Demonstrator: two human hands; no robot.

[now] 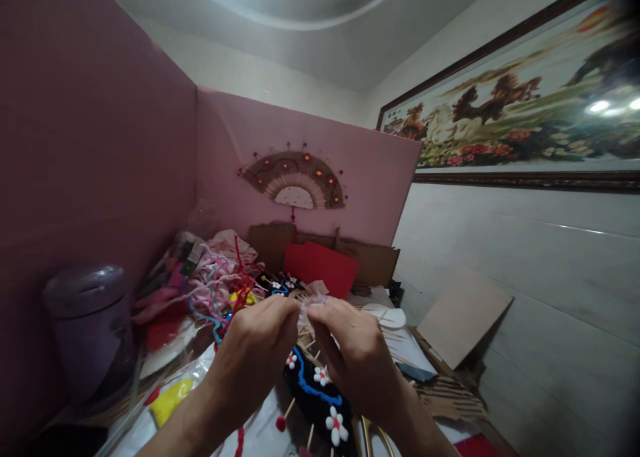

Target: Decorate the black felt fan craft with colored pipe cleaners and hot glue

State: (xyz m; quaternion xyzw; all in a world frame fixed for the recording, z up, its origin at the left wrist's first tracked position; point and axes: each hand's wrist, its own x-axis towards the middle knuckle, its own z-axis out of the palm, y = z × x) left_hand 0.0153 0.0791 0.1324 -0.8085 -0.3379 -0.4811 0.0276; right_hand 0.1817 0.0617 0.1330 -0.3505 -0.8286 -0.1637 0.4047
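1. We see two bare hands meeting near the centre of the frame: the left hand [260,333] and the right hand [353,340], knuckles up.
2. The fingers of both are pinched on a pale, filmy scrap [314,301] between them; we cannot tell its material, and the left fingertips are mostly hidden.
3. Beneath them, at lower centre, lies a black decorated piece [316,409], with a wavy blue cord [305,380], white flowers [337,426] and a red-tipped stick [283,422] at its edge. More black shows above the hands; we cannot tell whether it joins.
4. We judge the step in hand to be fine two-handed work on the scrap, over the black piece.
5. In our judgement, the next move calls for a steady, light pinch from both sides, with wrists clear of the sticks and flowers.
6. At upper centre, a brown fan [323,179] hangs on a pink board [380,170]; gold-coloured handles [370,437] show at the bottom edge.
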